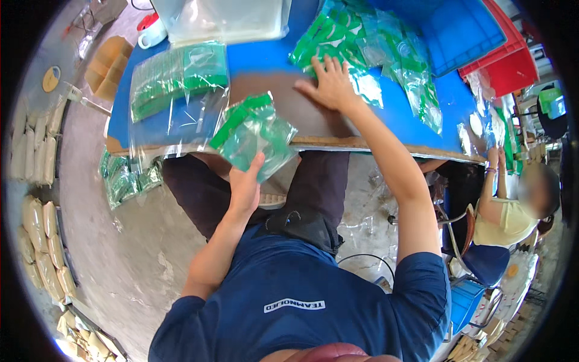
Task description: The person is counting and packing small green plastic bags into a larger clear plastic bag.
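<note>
My left hand (246,188) is closed on a few clear plastic packets (258,136) with green header strips, held tilted in front of the table's near edge. Stretched forward over the blue table (256,57), my right hand (333,84) has its fingers spread at the near edge of a loose heap of green-headed packets (392,48). Its fingertips meet the heap; whether they press on a packet cannot be made out. Left of the held packets, a neat row of similar packets (181,78) stands packed in a clear bag.
A white translucent bin (223,21) stands at the back. Blue (461,33) and red crates (503,51) sit at the far right. A mug (151,30) is at the back left. Filled packets (123,181) hang below the left edge. A seated co-worker (503,211) works at the right.
</note>
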Motion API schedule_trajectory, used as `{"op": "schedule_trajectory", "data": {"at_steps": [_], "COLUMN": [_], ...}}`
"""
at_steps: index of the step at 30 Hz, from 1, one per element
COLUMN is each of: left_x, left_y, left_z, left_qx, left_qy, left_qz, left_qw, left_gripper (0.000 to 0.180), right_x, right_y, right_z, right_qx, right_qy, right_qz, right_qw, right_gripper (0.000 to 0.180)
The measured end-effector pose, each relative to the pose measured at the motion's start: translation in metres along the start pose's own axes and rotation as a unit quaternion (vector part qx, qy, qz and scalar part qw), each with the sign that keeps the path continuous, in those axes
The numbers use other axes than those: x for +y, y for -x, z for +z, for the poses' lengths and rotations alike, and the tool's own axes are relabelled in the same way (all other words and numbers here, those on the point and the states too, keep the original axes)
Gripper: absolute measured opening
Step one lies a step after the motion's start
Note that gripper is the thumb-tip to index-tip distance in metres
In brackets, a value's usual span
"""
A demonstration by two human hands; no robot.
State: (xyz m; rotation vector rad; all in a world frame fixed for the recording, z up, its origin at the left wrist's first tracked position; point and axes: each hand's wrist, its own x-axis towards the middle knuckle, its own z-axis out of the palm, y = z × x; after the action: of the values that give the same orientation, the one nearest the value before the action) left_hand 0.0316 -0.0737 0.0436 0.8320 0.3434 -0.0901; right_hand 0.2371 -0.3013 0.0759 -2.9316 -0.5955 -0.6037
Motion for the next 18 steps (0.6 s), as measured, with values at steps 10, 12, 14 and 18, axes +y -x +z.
{"op": "schedule_trajectory", "data": {"at_steps": [10,12,14,18], "left_x": [0.035,0.039,0.04,0.032], "left_y": [0.026,0.026,0.025,0.026], "left_z": [-0.067,-0.072,-0.072,-0.046], "left_qx": [-0.062,-0.077,-0.115,-0.144], "left_qy": [-0.112,-0.1,-0.053,0.012], "left_qz": [0.05,0.008,-0.072,-0.061], "left_qw": [0.99,0.992,0.989,0.988], "left_gripper": [0.048,0.051,0.054,0.054], "right_x": [-0.048,-0.041,-0.046,-0.064], "right_y": [0.077,0.09,0.089,0.077], "right_z": [-0.055,-0.049,-0.054,-0.071], "right_qx": [-0.098,-0.083,-0.044,0.143], "right_qy": [-0.219,-0.227,-0.25,-0.35], "right_qz": [-0.177,-0.226,-0.219,0.039], "right_qw": [0.954,0.944,0.942,0.925], "right_gripper": [0.082,0.072,0.066,0.025]}}
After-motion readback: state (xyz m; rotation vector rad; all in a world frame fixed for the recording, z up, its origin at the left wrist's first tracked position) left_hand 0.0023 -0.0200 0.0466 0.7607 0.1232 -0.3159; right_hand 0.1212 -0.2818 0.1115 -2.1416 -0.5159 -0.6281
